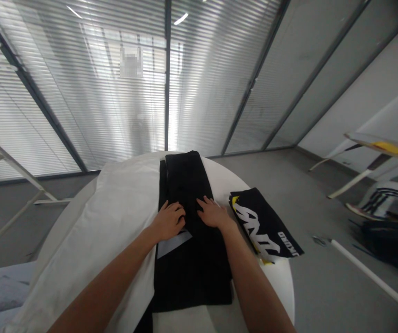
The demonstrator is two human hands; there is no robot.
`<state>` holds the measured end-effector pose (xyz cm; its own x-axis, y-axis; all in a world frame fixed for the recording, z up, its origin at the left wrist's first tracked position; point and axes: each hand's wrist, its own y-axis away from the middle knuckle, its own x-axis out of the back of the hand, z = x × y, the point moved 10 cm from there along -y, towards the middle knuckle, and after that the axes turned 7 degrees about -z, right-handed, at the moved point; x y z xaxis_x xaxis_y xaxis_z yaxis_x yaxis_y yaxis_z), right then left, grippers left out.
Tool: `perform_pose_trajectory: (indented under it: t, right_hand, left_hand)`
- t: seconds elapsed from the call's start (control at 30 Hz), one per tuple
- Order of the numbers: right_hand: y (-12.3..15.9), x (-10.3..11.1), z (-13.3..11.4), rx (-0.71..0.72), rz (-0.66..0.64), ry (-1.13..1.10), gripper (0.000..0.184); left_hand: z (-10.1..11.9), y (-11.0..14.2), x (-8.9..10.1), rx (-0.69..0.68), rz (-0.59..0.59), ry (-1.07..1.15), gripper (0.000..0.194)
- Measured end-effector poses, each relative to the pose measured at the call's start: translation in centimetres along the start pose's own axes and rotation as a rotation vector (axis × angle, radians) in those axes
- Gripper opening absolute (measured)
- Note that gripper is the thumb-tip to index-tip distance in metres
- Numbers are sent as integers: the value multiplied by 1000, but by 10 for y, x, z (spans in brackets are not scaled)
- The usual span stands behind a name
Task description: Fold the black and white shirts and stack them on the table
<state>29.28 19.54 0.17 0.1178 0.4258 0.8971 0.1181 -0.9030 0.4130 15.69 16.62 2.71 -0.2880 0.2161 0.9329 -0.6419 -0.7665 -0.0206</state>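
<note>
A long strip of folded black fabric (192,282) lies lengthwise over the middle of a round white table (286,291). On its left half rests my left hand (168,221), palm down with the fingers loosely bent and apart. Just below that hand a grey patch (174,246) shows on the black fabric. My right hand (213,212) lies flat near the fabric's right edge, fingers spread. Neither hand holds anything that I can see. White cloth (122,203) covers the table's left side, beside the black fabric.
Folded black printed cloth (261,222) with white letters and yellow parts lies at the table's right edge. A white pole (372,273) and a dark bag (389,243) are on the floor at right. Behind stands a glass partition with blinds (199,92).
</note>
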Motion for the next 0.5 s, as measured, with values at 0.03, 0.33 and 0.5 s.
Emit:
perform_pose_trajectory:
  t: [0.03,0.33,0.5]
  right_hand:
    - [0,1,1,-12,10,0,58]
    - [-7,6,1,-61,108,-2,56]
    - [5,15,-1,-63,107,10,52]
  left_hand:
    - [-3,-1,-1,5,6,2,28]
    - [-22,-2,0,61,41,-80,34]
    - [-8,2,-1,53,-12,-100,31]
